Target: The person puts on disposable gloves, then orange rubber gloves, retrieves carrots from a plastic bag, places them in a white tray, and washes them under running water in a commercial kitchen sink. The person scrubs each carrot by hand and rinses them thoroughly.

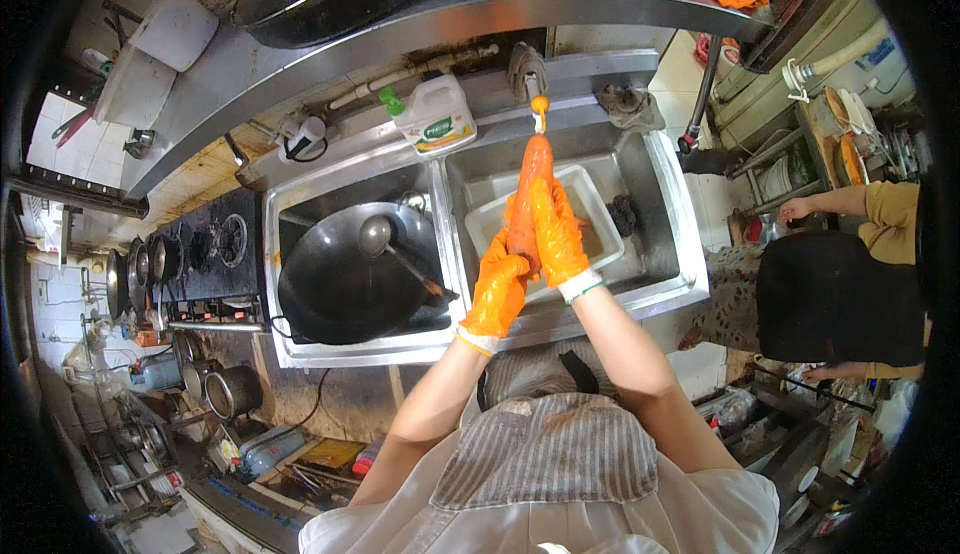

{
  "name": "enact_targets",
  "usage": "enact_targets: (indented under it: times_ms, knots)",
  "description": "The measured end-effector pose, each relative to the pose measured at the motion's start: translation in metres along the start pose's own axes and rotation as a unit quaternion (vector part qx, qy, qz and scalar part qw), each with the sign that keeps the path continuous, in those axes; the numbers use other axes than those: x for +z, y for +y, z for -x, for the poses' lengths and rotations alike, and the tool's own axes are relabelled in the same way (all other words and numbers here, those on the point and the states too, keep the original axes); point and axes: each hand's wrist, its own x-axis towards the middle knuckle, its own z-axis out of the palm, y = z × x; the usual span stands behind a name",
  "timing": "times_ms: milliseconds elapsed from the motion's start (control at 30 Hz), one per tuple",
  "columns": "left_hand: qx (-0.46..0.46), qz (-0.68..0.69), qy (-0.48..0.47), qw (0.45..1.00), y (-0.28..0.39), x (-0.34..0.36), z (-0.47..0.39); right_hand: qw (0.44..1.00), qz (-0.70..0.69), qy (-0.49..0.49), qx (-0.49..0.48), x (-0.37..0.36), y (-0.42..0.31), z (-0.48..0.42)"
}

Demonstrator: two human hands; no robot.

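A large orange carrot (534, 171) is held lengthwise over the right sink basin, its far tip just below the faucet (537, 96). My left hand (496, 288), in an orange rubber glove, grips the carrot's near end. My right hand (559, 231), gloved the same way, wraps the carrot's right side with fingers pointing towards the faucet. Beneath both hands, a white rectangular tub (607, 243) sits in the steel basin (652, 201). Something orange shows partly in the tub beside my right hand. A dark scouring pad (621, 215) lies right of the tub.
The left basin holds a large wok (337, 284) with a ladle (375, 237) in it. A white detergent jug (439, 115) stands behind the divider, and a grey rag (631, 108) drapes the back rim. A steel shelf (450, 18) overhangs the sink. Another person (832, 291) is at the right.
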Motion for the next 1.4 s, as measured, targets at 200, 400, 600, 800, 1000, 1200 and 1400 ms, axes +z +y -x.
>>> enact_targets:
  times_ms: [200,400,600,800,1000,1200,1400]
  knots:
    - [-0.024,0.010,0.012,1.000,0.004,-0.004,0.002,0.998,0.054,0.024,-0.006,0.005,-0.004,0.004]
    - [-0.033,0.027,0.017,0.999,0.006,0.000,0.001,0.998,0.042,0.031,-0.028,-0.001,0.002,0.000]
    - [-0.031,0.024,0.015,0.999,0.012,0.009,0.003,0.998,0.034,0.033,-0.034,-0.001,-0.005,0.000]
    - [-0.037,0.031,-0.011,0.999,0.007,0.001,-0.002,0.999,0.019,0.008,-0.033,-0.003,-0.012,0.005]
    - [-0.059,0.057,-0.002,0.997,0.000,-0.005,0.004,0.997,0.078,0.010,-0.010,0.001,-0.018,0.012]
    - [-0.049,0.041,-0.052,0.997,0.007,-0.006,0.004,0.996,0.081,0.019,-0.036,-0.007,-0.011,0.007]
    - [-0.025,0.056,-0.002,0.998,-0.007,-0.021,0.010,0.994,0.106,-0.013,-0.030,0.000,-0.006,0.010]
